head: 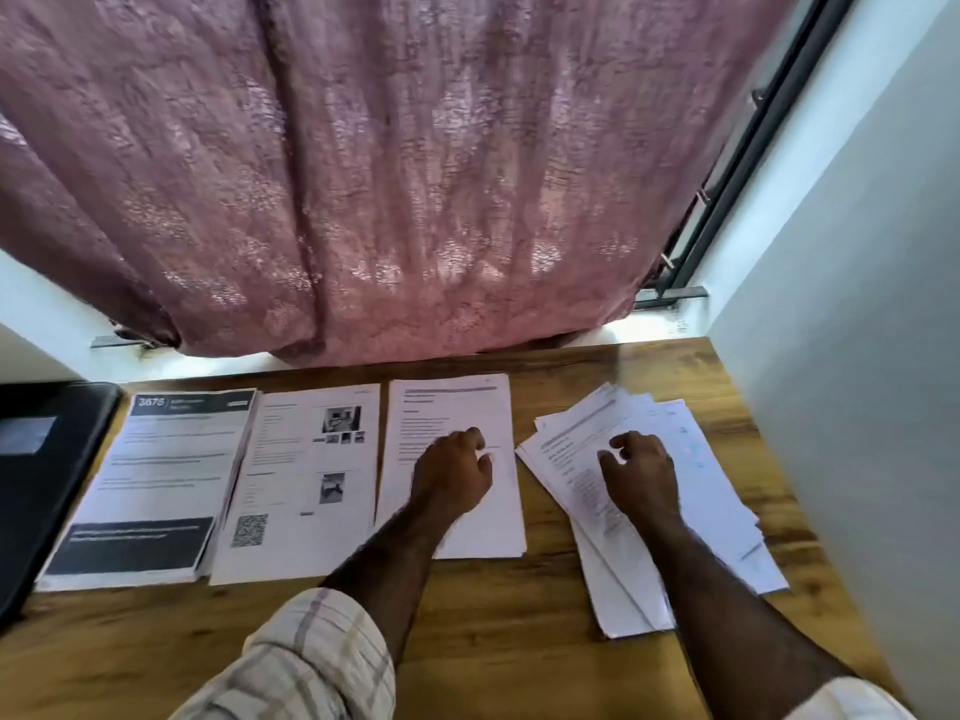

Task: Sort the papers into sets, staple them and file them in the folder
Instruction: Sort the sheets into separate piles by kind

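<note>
Three sorted paper piles lie side by side on the wooden desk (493,605): a pile with dark banners (156,491) at the left, a pile with photos and a QR code (306,485) in the middle, and a plain text pile (452,407) to their right. My left hand (454,472) rests on the plain text pile with loosely curled fingers. At the right lies a messy fanned stack of unsorted papers (701,491). My right hand (641,472) rests on top of that stack, fingers bent, holding nothing that I can see. A black folder (36,459) lies at the far left.
A pink curtain (363,200) hangs over the window behind the desk, its hem close to the desk's far edge. A pale wall (857,356) bounds the desk on the right. Bare wood shows along the desk's near edge.
</note>
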The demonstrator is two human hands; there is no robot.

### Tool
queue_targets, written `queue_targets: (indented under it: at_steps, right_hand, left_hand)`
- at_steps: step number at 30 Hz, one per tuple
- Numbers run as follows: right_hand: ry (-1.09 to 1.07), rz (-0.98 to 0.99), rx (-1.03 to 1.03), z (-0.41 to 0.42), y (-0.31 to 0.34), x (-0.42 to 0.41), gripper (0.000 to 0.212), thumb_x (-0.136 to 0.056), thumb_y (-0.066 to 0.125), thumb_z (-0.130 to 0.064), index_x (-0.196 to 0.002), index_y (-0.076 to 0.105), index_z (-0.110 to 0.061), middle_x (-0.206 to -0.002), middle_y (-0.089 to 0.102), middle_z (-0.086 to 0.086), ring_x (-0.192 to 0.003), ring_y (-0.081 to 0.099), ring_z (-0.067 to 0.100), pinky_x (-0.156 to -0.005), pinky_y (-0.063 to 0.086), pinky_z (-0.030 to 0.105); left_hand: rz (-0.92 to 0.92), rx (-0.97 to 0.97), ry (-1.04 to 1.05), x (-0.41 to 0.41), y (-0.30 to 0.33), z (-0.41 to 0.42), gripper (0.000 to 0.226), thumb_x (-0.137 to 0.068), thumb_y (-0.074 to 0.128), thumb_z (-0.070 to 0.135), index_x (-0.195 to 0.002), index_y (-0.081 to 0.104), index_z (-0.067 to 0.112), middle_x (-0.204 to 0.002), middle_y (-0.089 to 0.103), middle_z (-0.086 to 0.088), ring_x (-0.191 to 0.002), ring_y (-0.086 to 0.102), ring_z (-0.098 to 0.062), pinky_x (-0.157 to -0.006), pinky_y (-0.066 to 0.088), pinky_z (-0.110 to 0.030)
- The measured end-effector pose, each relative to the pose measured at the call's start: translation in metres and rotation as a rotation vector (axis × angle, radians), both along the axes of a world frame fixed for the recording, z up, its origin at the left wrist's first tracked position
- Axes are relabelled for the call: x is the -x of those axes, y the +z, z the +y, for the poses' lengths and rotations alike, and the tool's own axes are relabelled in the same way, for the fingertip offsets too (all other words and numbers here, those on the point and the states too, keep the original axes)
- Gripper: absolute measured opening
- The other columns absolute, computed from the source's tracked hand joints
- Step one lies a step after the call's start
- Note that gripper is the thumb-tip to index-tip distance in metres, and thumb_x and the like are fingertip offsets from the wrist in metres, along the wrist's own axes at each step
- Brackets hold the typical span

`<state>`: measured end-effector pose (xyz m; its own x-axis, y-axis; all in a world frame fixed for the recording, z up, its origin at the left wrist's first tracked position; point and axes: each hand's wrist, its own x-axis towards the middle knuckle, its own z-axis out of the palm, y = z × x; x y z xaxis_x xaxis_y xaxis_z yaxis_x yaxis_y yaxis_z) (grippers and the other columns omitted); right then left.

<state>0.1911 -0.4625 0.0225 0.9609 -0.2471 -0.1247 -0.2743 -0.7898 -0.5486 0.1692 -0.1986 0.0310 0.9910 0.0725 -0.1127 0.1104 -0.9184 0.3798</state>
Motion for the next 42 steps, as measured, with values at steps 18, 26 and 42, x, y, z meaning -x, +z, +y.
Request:
queue_targets:
  at_steps: [18,26,42]
  right_hand:
    - [-0.075,0.319,0.049,-0.144,-0.001,-0.022,0.077,-0.093,0.063,-0.061,-0.137,0.048,0.000,-0.139,0.051,0.026,-0.122,0.056,0.047,-0.098,0.048,0.049]
    - [0.025,0.453,-0.321,-0.163,0.001,-0.034,0.053,-0.081,0.087,-0.036,-0.119,0.070,-0.004,-0.109,0.073,0.013,-0.090,0.069,0.031,-0.066,0.049,0.030]
    - [0.274,0.088,-1.149,-0.169,0.071,-0.060,0.029,-0.082,0.082,0.004,-0.110,0.076,0.001,-0.112,0.075,0.023,-0.098,0.072,0.036,-0.086,0.061,0.052]
  left_hand:
    - [0.400,0.380,0.448,-0.003,-0.008,-0.191,0.076,-0.080,0.075,0.061,-0.140,0.040,0.031,-0.134,0.060,0.006,-0.123,0.063,-0.023,-0.094,0.060,-0.035]
    - [0.305,0.509,0.518,0.001,-0.022,-0.188,0.060,-0.082,0.081,0.055,-0.126,0.050,0.030,-0.122,0.066,0.007,-0.107,0.071,-0.025,-0.087,0.065,-0.043]
    - [-0.027,1.311,0.110,-0.040,0.083,-0.169,0.062,-0.080,0.077,-0.006,-0.138,0.056,-0.009,-0.128,0.072,-0.018,-0.117,0.069,-0.030,-0.092,0.059,-0.040]
